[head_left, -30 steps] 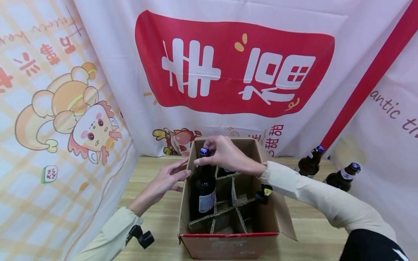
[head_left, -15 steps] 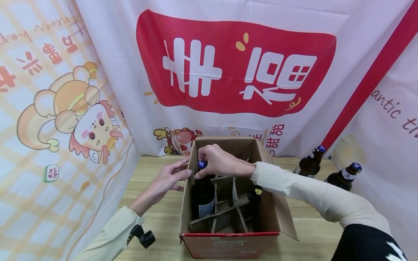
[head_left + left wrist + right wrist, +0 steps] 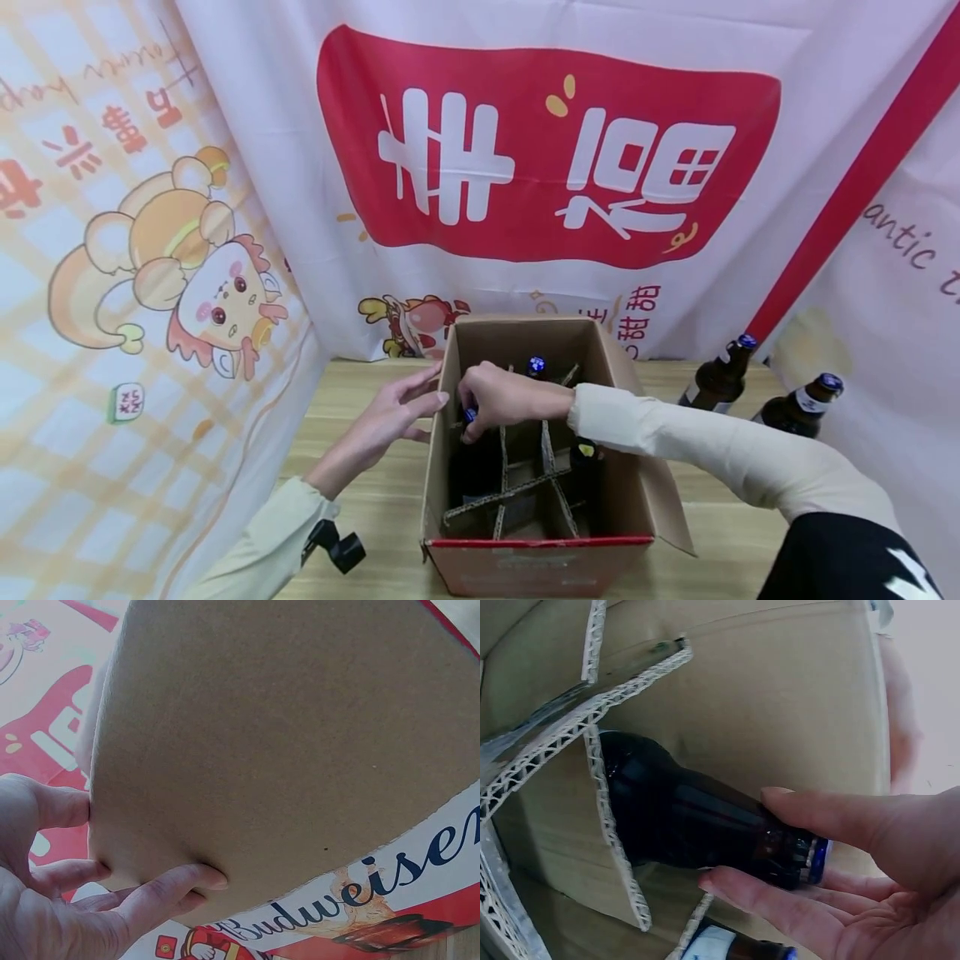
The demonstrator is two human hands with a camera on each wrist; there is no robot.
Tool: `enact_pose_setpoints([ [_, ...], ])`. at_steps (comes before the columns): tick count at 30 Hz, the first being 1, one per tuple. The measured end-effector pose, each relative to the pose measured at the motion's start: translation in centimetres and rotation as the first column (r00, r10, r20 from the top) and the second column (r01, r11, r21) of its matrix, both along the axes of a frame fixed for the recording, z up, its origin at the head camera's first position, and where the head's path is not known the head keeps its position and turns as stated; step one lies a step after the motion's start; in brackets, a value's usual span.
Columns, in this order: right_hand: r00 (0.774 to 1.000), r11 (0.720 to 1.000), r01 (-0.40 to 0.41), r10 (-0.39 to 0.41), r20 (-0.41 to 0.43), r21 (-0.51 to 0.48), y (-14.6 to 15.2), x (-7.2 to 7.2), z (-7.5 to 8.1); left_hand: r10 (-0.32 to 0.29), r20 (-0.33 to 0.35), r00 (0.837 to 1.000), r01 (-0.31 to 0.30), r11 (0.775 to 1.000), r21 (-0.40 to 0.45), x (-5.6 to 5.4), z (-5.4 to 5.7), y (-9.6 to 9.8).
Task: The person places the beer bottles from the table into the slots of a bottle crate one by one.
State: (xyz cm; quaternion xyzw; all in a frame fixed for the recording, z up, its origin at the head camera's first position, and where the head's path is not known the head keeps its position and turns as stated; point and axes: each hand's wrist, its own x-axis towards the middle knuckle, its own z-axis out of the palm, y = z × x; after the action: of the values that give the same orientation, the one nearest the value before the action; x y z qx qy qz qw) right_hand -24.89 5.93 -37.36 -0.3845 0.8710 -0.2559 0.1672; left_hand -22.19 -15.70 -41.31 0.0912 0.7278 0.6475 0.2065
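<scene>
My right hand (image 3: 510,396) reaches down into an open cardboard box (image 3: 525,567) and grips a dark beer bottle (image 3: 697,817) by its neck, just under the blue cap (image 3: 470,415). In the right wrist view, thumb and fingers lie on either side of the neck, and the bottle's lower part goes down into a compartment of the corrugated divider (image 3: 592,712). My left hand (image 3: 386,417) touches the box's left side from outside. Its fingertips press the brown cardboard flap (image 3: 285,750) in the left wrist view. Another blue-capped bottle (image 3: 536,367) stands farther back inside the box.
Two more beer bottles, a nearer one (image 3: 798,408) and a farther one (image 3: 716,379), stand on the wooden table (image 3: 727,533) to the right. The box's right flap (image 3: 671,508) sticks outward. A printed cloth (image 3: 540,150) hangs behind the box.
My right hand has gone lower into the box with the bottle, whose cap and label have sunk down inside. The bottle behind has come into view. My left hand stays at the box's side.
</scene>
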Motion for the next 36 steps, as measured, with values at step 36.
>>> enact_pose_setpoints([
  [36,0.98,0.994,0.05,-0.03,0.195,-0.1,3.0,-1.2,3.0,0.01,-0.013,1.0,-0.01,1.0,-0.022,0.1,0.0,0.1],
])
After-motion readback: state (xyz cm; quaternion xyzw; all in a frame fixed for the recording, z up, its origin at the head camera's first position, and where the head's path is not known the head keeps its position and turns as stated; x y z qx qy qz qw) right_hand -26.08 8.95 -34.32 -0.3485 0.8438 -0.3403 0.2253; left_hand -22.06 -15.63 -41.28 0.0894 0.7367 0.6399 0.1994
